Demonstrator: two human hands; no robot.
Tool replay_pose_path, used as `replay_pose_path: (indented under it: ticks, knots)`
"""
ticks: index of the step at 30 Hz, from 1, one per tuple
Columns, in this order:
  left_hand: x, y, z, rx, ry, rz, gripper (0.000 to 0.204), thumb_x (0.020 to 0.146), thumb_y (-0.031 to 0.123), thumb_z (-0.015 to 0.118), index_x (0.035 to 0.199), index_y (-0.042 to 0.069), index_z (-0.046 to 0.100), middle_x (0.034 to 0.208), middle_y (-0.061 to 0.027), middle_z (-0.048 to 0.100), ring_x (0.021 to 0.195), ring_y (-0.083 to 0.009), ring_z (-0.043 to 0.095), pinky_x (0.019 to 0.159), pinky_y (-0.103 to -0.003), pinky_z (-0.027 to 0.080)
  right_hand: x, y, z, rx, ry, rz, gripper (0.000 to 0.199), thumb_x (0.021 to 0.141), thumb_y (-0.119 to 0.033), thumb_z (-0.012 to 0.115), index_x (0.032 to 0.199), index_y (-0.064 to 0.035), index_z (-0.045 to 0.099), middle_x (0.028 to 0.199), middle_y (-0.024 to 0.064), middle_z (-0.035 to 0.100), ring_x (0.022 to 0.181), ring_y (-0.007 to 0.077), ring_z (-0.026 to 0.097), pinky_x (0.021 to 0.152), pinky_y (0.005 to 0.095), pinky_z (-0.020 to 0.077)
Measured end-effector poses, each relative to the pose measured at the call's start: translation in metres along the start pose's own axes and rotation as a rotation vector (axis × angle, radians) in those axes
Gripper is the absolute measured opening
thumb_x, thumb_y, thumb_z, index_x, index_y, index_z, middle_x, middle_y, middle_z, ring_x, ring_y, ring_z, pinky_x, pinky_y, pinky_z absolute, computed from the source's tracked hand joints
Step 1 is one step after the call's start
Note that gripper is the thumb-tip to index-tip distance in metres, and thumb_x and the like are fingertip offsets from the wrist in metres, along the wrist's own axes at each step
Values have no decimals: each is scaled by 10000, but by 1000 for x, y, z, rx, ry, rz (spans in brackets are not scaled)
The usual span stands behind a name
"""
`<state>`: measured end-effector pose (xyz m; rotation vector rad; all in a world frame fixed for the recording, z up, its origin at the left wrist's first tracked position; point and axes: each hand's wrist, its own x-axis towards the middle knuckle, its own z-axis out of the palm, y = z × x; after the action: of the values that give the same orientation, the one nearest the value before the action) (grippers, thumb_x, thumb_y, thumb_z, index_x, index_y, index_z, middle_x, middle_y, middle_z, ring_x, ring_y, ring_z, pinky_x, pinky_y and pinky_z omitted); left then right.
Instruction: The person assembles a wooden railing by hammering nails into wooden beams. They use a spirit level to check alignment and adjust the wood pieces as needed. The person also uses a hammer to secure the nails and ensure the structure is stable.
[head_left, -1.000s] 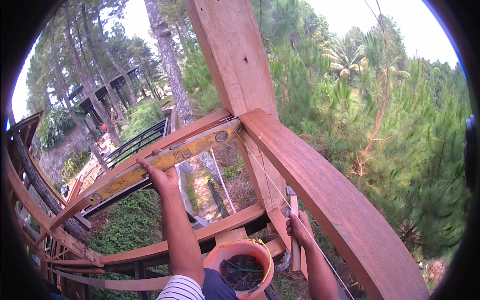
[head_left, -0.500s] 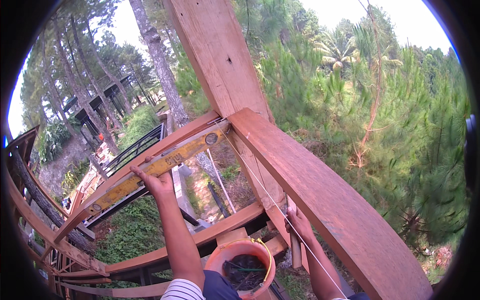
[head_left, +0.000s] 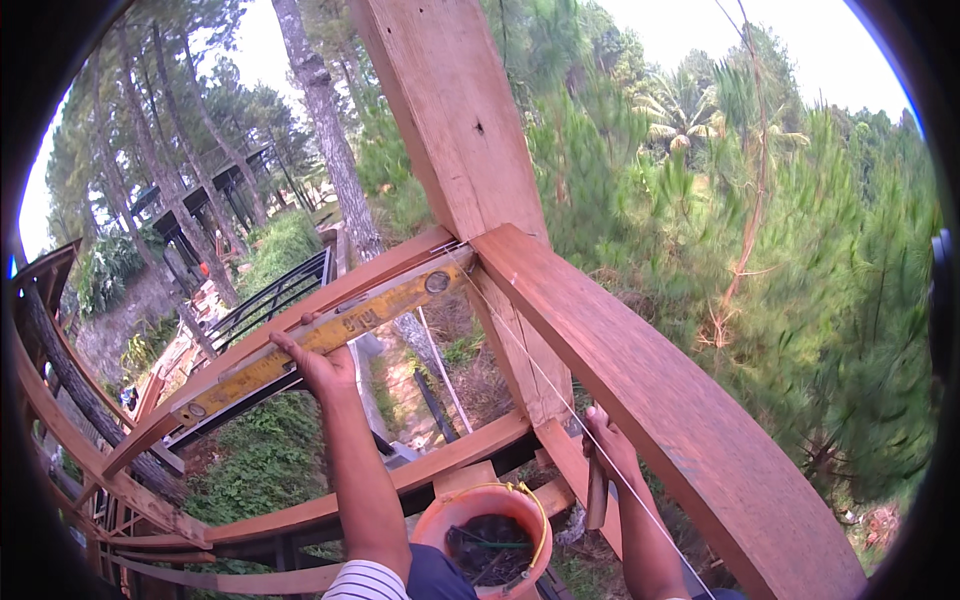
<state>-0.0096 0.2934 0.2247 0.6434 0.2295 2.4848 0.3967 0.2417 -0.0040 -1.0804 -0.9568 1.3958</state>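
Note:
My left hand (head_left: 325, 372) grips a worn yellow spirit level (head_left: 365, 318) from below, fingers over its top and thumb along its face. The level lies along the side of a reddish wooden beam (head_left: 215, 375), its far end at the corner by a thick upright post (head_left: 465, 120). Below a second, wide beam (head_left: 640, 370) on the right, my right hand (head_left: 612, 440) is closed around a short wooden handle (head_left: 597, 495) pointing down; the rest of that tool is hidden. A thin white string (head_left: 545, 375) runs from the corner down past my right hand.
An orange bucket (head_left: 428, 525) with a yellow handle and dark contents stands low between my arms. Behind it passes a lower wooden rail (head_left: 370, 488). More curved timber framing (head_left: 60, 400) fills the left side. The ground lies well below, with pine trees (head_left: 830, 330) beyond.
The whole view has shifted slightly, so the frame sits a little lower and to the right. My right hand has turned a little on the handle. The level stays against the beam.

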Motion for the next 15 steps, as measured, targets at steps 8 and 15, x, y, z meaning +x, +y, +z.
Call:
replay_pose_path:
  ticks: [8, 15]
  knots:
    - [14, 5, -14, -9, -37, -53, 542, 952, 523, 694, 1322, 235, 422, 966, -38, 579, 984, -212, 604, 1048, -529, 494, 8, -16, -22, -180, 64, -18, 438, 1056, -450, 545, 816, -85, 572, 633, 15, 540, 527, 125, 534, 505, 299, 451]
    - [12, 9, -13, -12, -7, -29, 465, 974, 456, 690, 1275, 210, 434, 956, -47, 572, 963, -228, 603, 1021, -543, 508, 5, -2, -19, -172, 24, 0, 480, 1049, -474, 543, 770, -85, 583, 611, 21, 543, 514, 137, 532, 506, 311, 445]
